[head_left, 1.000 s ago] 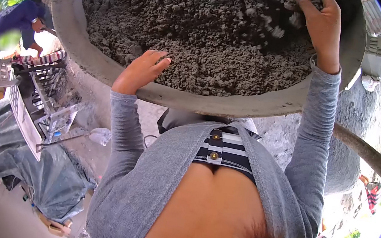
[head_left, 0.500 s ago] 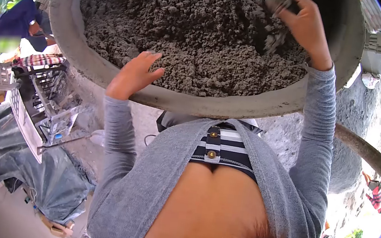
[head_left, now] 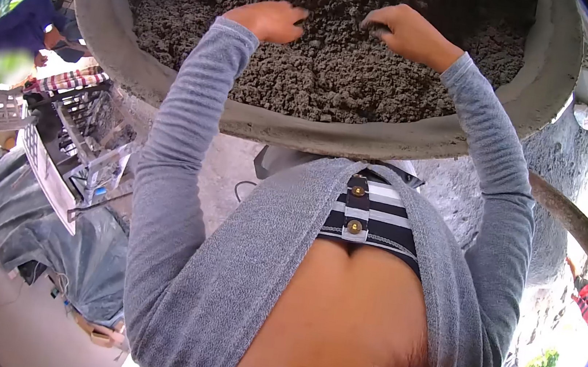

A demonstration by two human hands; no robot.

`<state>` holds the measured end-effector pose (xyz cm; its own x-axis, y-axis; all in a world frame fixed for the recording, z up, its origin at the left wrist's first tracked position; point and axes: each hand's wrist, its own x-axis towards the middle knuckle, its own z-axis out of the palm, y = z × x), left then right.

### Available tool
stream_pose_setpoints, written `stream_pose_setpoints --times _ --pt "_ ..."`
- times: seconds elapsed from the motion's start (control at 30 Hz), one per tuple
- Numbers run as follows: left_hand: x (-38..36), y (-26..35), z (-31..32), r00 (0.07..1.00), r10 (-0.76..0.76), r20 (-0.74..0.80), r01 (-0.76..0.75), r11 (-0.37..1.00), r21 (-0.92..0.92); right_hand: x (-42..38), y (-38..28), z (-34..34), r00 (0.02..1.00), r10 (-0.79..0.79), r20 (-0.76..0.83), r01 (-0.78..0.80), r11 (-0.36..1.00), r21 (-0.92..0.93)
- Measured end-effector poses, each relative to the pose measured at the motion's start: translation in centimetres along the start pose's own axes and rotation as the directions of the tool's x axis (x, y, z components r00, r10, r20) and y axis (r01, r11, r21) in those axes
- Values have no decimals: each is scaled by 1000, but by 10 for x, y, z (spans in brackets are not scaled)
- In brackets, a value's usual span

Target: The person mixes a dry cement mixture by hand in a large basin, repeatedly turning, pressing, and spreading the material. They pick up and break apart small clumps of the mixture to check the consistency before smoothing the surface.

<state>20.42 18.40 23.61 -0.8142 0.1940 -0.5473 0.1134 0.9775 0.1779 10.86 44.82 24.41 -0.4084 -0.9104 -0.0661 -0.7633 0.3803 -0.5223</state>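
A large round basin with a thick pale rim holds dark grey, crumbly, soil-like material. Over the middle of it, my left hand has its fingers curled inward; what lies in them, if anything, is hidden. Facing it from the right, my right hand has bent fingers around a bit of the dark crumbly material. A gap separates the two hands, with the loose material showing between and beneath them.
Left of the basin, a person in dark blue bends near a plastic crate and a checked cloth. A grey tarp covers something at lower left. A thick pole runs out on the right.
My left hand has moved from the near rim inward over the material. My right hand has come left and lower, toward my left hand. The basin sits slightly higher in view.
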Motion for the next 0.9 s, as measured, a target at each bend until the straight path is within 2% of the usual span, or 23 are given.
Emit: stream_pose_setpoints --times 0.07,0.1,0.13,0.17,0.2,0.23,0.27,0.33,0.4,0.43,0.47,0.5,0.53,0.57,0.6,0.67,0.7,0.73,0.77,0.8,0.83,0.87,0.9 --pt "-11 -4 -6 999 -39 28 42 995 -92 4 -4 -3 981 -58 -185 69 996 51" --pt "-16 -8 -14 995 -82 55 90 981 -171 9 2 -3 949 -112 -296 102 994 -51" --pt "-17 -12 -21 994 -95 52 102 980 -173 12 -4 -13 947 -125 -295 115 992 -51" --pt "-18 -17 -26 991 -124 -53 110 972 -210 12 -18 -29 970 124 -210 -113 992 61" --pt "-19 -24 -29 975 -160 -155 119 962 -244 15 -25 -35 930 354 -97 -338 929 150" --pt "-9 -39 -16 926 -161 -342 85 970 -228 14 -12 -28 934 342 -103 -322 931 169" --pt "4 -52 -7 921 -189 -340 115 967 -226 11 -3 -23 944 315 -99 -295 939 179" --pt "24 -68 3 955 64 -288 -34 994 108 9 12 -16 983 23 -183 -35 998 -60" --pt "29 -66 24 868 -89 -489 93 996 -17 8 18 -9 975 -61 -215 47 996 -73" --pt "19 -55 7 864 -105 -492 111 994 -17 9 17 -7 963 -112 -245 92 991 -94" --pt "2 -39 -22 945 -156 -288 131 986 -103 11 10 -10 961 -127 -245 107 990 -94" --pt "-8 -31 -38 981 -181 -70 165 969 -185 12 3 -16 988 42 -148 -49 998 -48" --pt "-6 -35 -33 979 -188 -76 172 968 -185 13 -4 -23 977 210 -43 -211 977 -19" --pt "-3 -38 -24 958 -163 -235 117 973 -197 15 -13 -29 978 203 -45 -205 979 -23" --pt "2 -42 -18 912 -134 -389 59 978 -200 16 -23 -36 952 307 -11 -307 952 6" --pt "2 -46 -19 882 -142 -449 41 973 -229 16 -21 -37 912 409 21 -409 912 24" --pt "9 -53 -18 853 -171 -493 81 977 -198 13 -6 -31 970 197 -142 -199 980 -5" --pt "8 -53 -23 820 -196 -537 123 978 -170 13 -3 -31 957 -33 -288 13 997 -71" --pt "2 -55 -27 803 -135 -581 100 991 -91 11 -1 -33 956 -36 -293 13 997 -81" --pt "-1 -59 -36 796 -131 -591 97 991 -88 10 1 -36 964 25 -267 -40 998 -52" --pt "-24 -48 -66 839 -254 -481 108 944 -310 9 0 -39 967 84 -239 -92 996 -23" --pt "-41 -40 -83 874 -346 -342 135 847 -514 9 1 -42 966 79 -247 -89 996 -32" --pt "-46 -40 -85 882 -352 -313 86 773 -628 8 2 -43 966 99 -239 -106 994 -17"
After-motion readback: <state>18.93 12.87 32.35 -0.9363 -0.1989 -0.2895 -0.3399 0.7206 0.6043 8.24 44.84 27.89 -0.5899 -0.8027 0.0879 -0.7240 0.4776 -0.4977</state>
